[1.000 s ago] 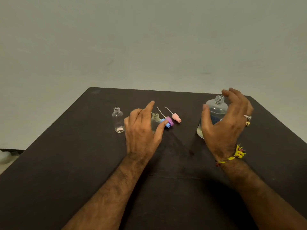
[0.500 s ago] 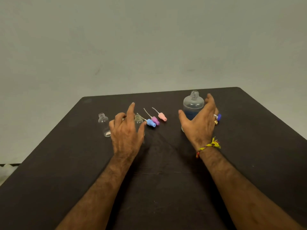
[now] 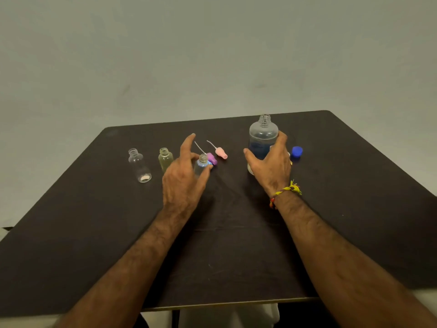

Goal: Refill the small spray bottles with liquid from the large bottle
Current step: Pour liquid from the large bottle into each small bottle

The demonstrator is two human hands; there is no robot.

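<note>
The large clear bottle [image 3: 263,136], open-necked and part full of blue liquid, stands at the back right of the dark table [image 3: 354,185]. My right hand [image 3: 272,166] grips its lower body, thumb on the left side and fingers on the right. My left hand [image 3: 184,178] holds a small open spray bottle [image 3: 202,163] between thumb and fingers, with the index finger raised. Two more small open bottles stand to the left: a yellowish one [image 3: 165,159] and a clear one [image 3: 139,165].
Loose spray heads lie just behind the held small bottle: a pink one [image 3: 221,152] with its tube, a purple one [image 3: 211,158], and a blue one mostly hidden. A blue cap [image 3: 297,151] sits right of the large bottle. The table's near edge runs across the bottom.
My right hand has closed round the large bottle. My left hand has shifted right from the yellowish bottle and taken the small bottle beside the spray heads. The camera has tilted.
</note>
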